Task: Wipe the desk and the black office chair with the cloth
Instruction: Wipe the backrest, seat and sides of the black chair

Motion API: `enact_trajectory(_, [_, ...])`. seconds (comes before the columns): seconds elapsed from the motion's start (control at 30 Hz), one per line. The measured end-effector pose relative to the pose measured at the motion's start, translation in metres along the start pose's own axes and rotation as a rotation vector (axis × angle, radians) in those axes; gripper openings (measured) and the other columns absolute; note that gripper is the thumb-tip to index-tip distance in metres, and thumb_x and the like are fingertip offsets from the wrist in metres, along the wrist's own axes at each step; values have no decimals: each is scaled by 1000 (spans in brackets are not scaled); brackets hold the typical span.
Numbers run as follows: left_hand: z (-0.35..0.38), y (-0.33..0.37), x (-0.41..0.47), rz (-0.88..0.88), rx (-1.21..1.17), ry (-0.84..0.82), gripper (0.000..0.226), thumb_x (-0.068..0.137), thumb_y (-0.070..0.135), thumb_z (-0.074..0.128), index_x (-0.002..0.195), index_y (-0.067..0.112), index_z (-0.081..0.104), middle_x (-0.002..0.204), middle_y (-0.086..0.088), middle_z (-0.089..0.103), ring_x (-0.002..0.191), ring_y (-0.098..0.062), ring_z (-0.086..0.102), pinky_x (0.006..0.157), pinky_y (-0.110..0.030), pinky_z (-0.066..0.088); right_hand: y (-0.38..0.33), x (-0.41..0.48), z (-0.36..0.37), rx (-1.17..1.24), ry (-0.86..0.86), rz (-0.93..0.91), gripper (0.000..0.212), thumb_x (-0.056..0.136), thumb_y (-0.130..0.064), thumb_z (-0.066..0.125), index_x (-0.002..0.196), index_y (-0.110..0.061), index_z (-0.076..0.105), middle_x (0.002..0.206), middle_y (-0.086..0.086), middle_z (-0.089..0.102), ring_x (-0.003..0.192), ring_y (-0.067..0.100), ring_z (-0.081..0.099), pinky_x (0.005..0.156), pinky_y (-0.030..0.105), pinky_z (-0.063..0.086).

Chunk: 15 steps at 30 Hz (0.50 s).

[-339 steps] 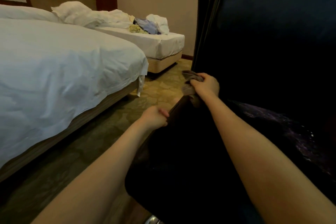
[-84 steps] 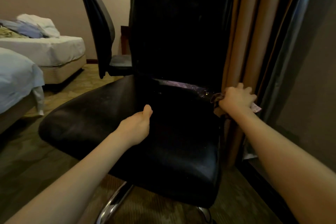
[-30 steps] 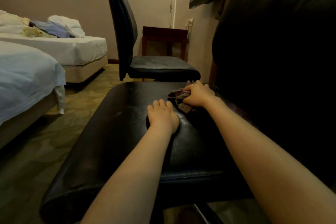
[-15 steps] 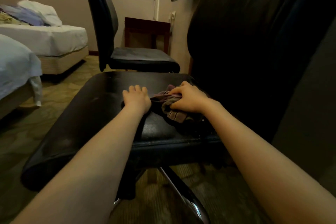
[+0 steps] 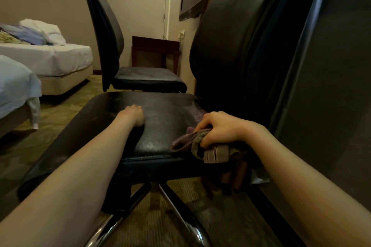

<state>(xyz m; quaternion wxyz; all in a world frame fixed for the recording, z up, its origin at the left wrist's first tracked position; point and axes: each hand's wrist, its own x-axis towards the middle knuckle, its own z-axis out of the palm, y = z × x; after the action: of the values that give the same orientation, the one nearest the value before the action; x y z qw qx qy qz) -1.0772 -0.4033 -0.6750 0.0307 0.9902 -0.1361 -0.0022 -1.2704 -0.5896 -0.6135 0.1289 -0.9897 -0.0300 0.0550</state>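
The black office chair (image 5: 164, 114) fills the middle of the head view, its leather seat facing me and its tall backrest rising at the right. My right hand (image 5: 222, 128) grips a crumpled brownish cloth (image 5: 192, 142) at the seat's near right edge, with part of the cloth hanging over the rim. My left hand (image 5: 133, 115) rests on the middle of the seat, its fingers curled under and holding nothing. The desk is not in view.
A second black chair (image 5: 120, 62) stands just behind the seat. Two white beds (image 5: 46, 58) lie at the left, one with clothes piled on it. A dark wooden side table (image 5: 156, 48) is against the far wall. The chair's chrome legs (image 5: 180, 214) spread over the patterned carpet below.
My right hand has dragged the cloth from the seat's middle toward me, to the near right edge. My left hand stays pressed on the seat. The view has dropped lower.
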Motion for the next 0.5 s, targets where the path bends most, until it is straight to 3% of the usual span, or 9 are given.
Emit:
enact_trajectory(0.13, [-18,21,5,85,42,-93,43,94,26,47,132,5,47,136,-16,48,121,-32,50,99,-36,41,13,14,-8,53,346,92,35,78,-38,68,113,-36,65,106,-8,53,102,15,53,86,34,48])
enact_trajectory(0.23, [-21,43,11,163,38,-174,38,95,26,43,126,6,53,131,-17,54,114,-33,56,100,-41,44,17,47,4,76,555,182,40,79,-46,64,118,-38,61,114,-3,48,103,20,52,80,32,46])
enact_trajectory(0.33, [-21,60,21,237,8,-192,44,97,24,38,139,12,41,142,-14,45,125,-32,48,105,-43,39,24,89,16,150,648,271,41,81,-47,60,121,-36,59,120,2,50,105,27,54,85,37,48])
enact_trajectory(0.5, [7,88,27,262,138,-85,57,97,30,39,147,9,24,153,-12,24,141,-27,24,115,-45,14,30,156,5,-145,649,347,43,87,-39,54,129,-31,52,130,7,39,116,32,41,89,41,42])
